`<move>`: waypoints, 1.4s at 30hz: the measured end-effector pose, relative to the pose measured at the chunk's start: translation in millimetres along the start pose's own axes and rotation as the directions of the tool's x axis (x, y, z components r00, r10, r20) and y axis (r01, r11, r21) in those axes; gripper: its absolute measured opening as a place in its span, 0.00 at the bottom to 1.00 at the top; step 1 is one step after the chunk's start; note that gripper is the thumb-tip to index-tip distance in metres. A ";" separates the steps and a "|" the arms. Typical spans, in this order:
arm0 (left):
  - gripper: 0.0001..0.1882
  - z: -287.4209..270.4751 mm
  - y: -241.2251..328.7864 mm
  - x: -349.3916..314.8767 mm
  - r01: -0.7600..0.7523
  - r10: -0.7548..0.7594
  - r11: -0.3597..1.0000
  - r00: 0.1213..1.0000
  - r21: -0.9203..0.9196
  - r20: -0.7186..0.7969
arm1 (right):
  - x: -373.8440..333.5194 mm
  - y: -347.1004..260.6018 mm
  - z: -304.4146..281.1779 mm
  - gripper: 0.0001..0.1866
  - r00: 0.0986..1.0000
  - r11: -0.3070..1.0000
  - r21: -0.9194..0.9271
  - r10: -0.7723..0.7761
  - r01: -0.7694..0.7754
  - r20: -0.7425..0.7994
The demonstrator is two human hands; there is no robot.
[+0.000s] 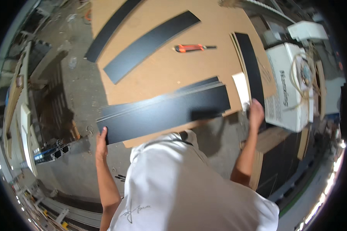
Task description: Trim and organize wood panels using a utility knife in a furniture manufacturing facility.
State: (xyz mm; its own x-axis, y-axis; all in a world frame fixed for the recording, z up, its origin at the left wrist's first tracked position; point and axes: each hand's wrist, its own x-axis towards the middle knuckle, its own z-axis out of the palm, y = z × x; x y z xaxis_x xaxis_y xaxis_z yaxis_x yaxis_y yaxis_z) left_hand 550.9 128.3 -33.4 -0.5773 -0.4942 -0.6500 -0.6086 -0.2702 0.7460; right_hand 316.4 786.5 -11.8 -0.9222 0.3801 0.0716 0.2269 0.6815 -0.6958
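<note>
A stack of long black boards (154,115) lies slightly fanned along the near edge of a brown worktable (150,81). My left hand (101,143) grips the left end of the top board, thumb over its corner and the other fingers partly hidden. On the right, my right hand (256,114) is curled at the near end of another stack of narrow black boards (251,65). Its fingertips are blurred, and what they hold, if anything, cannot be made out. A white strip (241,88) lies beside that stack, just left of the hand.
Two separate black boards, one farther left (112,29) and one nearer the middle (152,46), lie across the far part of the table. An orange-and-black utility knife (191,48) rests near them. A white carton (289,84) with a looped cord stands right of the table.
</note>
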 end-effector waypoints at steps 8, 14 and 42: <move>0.49 8.6 38.7 4.4 -0.066 0.059 0.996 0.992 0.060 0.108 | -16.9 -93.4 82.6 0.31 0.761 0.962 0.117 0.118 -0.248 0.638; 0.50 0.6 43.8 23.0 0.097 -0.096 0.994 0.995 0.047 -0.010 | -18.1 -116.0 92.4 0.36 0.750 0.927 0.078 0.245 -0.367 0.614; 0.42 20.8 72.7 105.1 -0.257 0.271 0.842 0.962 0.475 0.039 | 1.7 -98.4 98.5 0.49 0.706 0.913 -0.092 0.368 -0.397 0.605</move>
State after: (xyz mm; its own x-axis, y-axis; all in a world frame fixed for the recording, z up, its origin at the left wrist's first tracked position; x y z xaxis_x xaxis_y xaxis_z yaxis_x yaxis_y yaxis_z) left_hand 434.6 74.0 -50.5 -0.7415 -0.5161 -0.4287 -0.6228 0.2920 0.7258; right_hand 261.7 658.5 -13.5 -0.7571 0.1407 -0.6380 0.6022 0.5289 -0.5980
